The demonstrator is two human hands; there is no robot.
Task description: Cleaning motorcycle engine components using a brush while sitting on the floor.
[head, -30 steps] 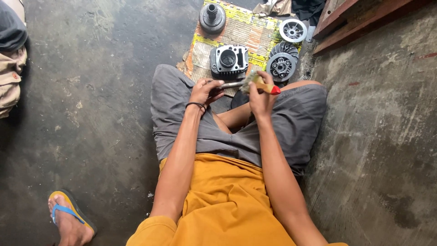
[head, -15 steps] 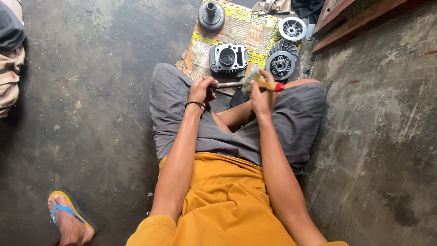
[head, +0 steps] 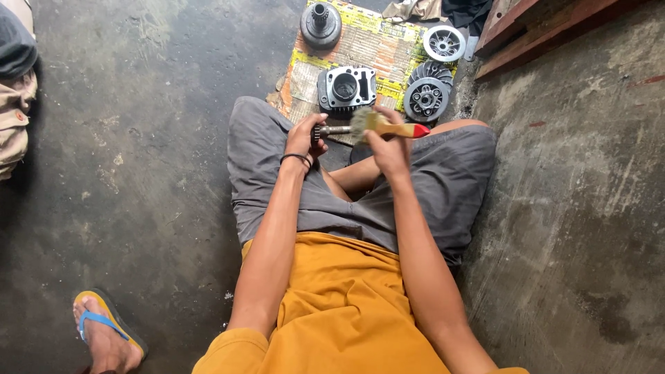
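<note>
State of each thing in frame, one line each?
left hand: closed on the metal shaft
right hand: gripping the brush
metal shaft: held level between the hands
paintbrush: bristles against the shaft
engine cylinder block: lying on the paper, bore up
clutch hub: flat on the paper's edge
pale round plate: flat, untouched
gear part: standing, stub up

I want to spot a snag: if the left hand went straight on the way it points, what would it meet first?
Probably the grey engine cylinder block on the mat, just beyond the left hand; depth is unclear.
</note>
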